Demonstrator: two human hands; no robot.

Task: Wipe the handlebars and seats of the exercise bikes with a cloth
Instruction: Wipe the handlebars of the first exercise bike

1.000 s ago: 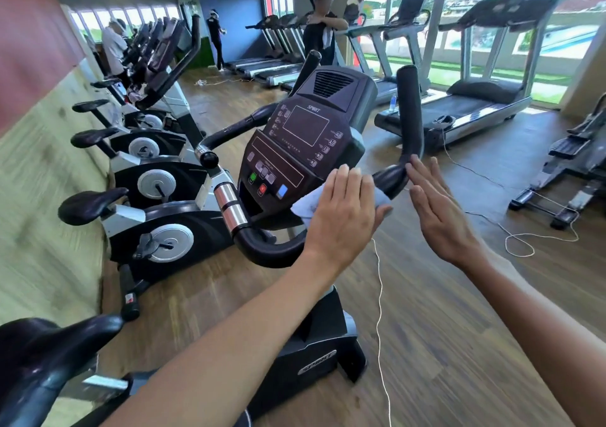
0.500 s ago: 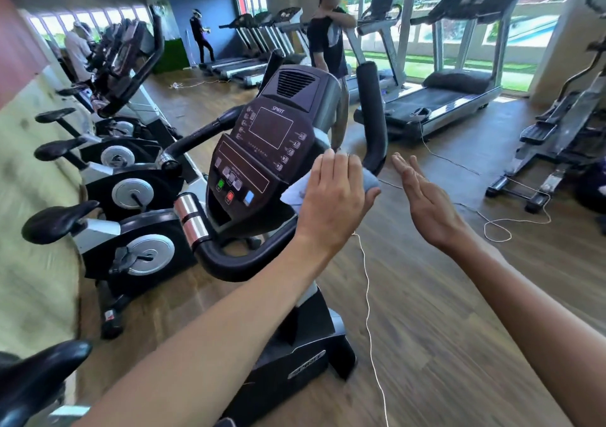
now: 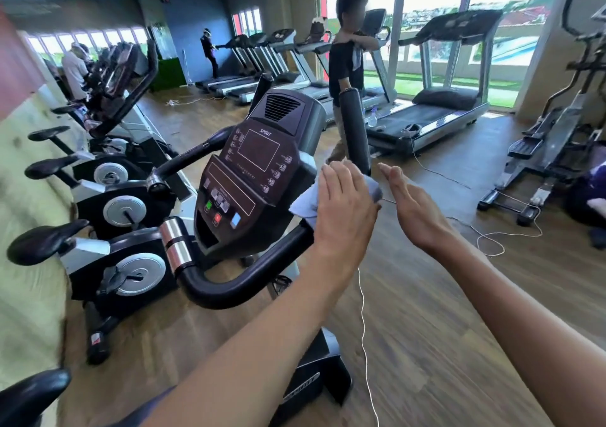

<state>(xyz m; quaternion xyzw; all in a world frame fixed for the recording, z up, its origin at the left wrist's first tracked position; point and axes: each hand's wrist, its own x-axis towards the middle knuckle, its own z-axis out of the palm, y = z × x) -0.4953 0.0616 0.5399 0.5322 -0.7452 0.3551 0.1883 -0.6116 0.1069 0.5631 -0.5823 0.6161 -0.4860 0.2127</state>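
The exercise bike in front of me has a black looping handlebar (image 3: 229, 287) below its console (image 3: 255, 177). My left hand (image 3: 344, 210) presses a pale blue cloth (image 3: 303, 205) flat against the handlebar's right bend, at the foot of the upright grip (image 3: 354, 131). Its fingers lie straight over the cloth. My right hand (image 3: 413, 210) hovers open just right of that grip, palm turned left, touching nothing. This bike's black seat (image 3: 29, 397) shows at the bottom left corner.
More bikes with black seats (image 3: 42, 239) line the left wall. A thin white cable (image 3: 362, 328) trails over the wooden floor below my hands. A person (image 3: 344, 62) stands behind the bike by a treadmill (image 3: 436, 111). An elliptical (image 3: 551, 151) stands at right.
My view has swung a little, so the bike sits further left. My left hand stays on the cloth at the same bend, and my right hand stays open beside it.
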